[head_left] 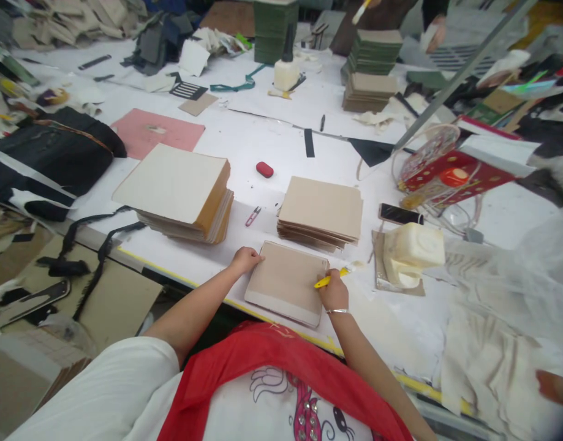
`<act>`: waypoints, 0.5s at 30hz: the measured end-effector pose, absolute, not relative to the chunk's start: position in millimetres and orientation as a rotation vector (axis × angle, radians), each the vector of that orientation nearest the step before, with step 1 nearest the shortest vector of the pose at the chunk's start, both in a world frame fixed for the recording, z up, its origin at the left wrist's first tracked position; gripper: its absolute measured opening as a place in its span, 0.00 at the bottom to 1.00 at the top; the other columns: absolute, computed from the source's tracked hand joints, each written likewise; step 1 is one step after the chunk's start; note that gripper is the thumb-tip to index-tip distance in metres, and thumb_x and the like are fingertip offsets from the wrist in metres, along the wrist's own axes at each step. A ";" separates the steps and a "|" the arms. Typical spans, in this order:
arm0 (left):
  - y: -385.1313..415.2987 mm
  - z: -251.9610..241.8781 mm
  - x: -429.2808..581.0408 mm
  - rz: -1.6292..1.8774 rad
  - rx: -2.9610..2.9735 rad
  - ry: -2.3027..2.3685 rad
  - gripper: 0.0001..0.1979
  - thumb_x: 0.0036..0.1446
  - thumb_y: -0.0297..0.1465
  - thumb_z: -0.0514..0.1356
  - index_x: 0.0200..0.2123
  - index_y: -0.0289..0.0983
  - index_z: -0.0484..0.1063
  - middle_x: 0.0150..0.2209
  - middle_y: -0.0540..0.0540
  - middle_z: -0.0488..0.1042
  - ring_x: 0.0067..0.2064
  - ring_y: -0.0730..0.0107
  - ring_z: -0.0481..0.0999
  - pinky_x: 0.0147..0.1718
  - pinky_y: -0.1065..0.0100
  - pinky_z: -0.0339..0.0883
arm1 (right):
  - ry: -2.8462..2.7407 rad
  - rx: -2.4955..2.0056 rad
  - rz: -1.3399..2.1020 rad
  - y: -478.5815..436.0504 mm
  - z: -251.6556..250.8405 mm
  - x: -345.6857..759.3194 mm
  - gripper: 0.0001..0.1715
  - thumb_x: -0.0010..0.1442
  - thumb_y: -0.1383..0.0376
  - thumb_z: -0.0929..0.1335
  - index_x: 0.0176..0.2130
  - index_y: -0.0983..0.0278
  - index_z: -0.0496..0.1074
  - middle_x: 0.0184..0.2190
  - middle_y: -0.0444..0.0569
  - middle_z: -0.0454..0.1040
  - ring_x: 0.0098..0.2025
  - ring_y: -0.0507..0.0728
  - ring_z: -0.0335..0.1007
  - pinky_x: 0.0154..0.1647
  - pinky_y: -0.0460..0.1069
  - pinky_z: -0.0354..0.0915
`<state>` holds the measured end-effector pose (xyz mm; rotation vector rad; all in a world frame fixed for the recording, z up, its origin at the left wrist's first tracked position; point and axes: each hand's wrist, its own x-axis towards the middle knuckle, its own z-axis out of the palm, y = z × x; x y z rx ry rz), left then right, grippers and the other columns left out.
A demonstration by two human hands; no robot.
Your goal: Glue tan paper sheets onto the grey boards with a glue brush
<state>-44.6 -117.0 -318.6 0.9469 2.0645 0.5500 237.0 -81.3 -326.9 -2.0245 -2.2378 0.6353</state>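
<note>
A thin stack of tan boards [288, 278] lies at the table's front edge, a paler strip along its near side. My left hand [247, 260] pinches the top left corner of this stack. In my right hand [334, 291] is a yellow brush [326, 280], held over the stack's right edge with its bristles pointing right. Just behind stands a pile of brown boards [321, 208]. Farther left is a taller pile with a whitish top sheet [175, 184]. A cream plastic container [412, 248] rests on a board scrap at the right.
Small pink scissors [252, 216], a red oval case [264, 169] and a phone [400, 214] lie around the piles. A metal pole [460, 76] slants at the right, near a red bag [456, 174]. Another person's hand [436, 33] shows at the far side.
</note>
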 end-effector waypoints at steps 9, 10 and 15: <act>-113.7 -303.7 -31.5 -0.044 1.687 2.218 0.12 0.51 0.38 0.55 0.33 0.35 0.70 0.35 0.43 0.71 0.38 0.63 0.69 0.32 0.68 0.57 | -2.195 -2.120 0.612 -80.8 -315.5 242.9 0.19 0.55 0.55 0.63 0.41 0.65 0.60 0.30 0.49 0.70 0.29 0.53 0.65 0.26 0.45 0.51; -113.9 -298.2 -24.9 -0.058 1.813 2.217 0.12 0.51 0.36 0.54 0.36 0.35 0.69 0.38 0.41 0.70 0.41 0.61 0.68 0.35 0.67 0.57 | -2.181 -2.118 0.582 -81.0 -312.1 246.9 0.20 0.54 0.54 0.64 0.42 0.65 0.60 0.30 0.50 0.70 0.30 0.53 0.66 0.26 0.45 0.52; -126.1 -282.5 22.4 0.077 2.348 1.874 0.12 0.57 0.29 0.48 0.43 0.38 0.66 0.48 0.40 0.65 0.49 0.59 0.61 0.44 0.60 0.54 | -2.051 -1.846 0.476 -88.4 -278.1 266.3 0.23 0.57 0.52 0.59 0.46 0.65 0.63 0.30 0.50 0.71 0.32 0.54 0.67 0.31 0.46 0.57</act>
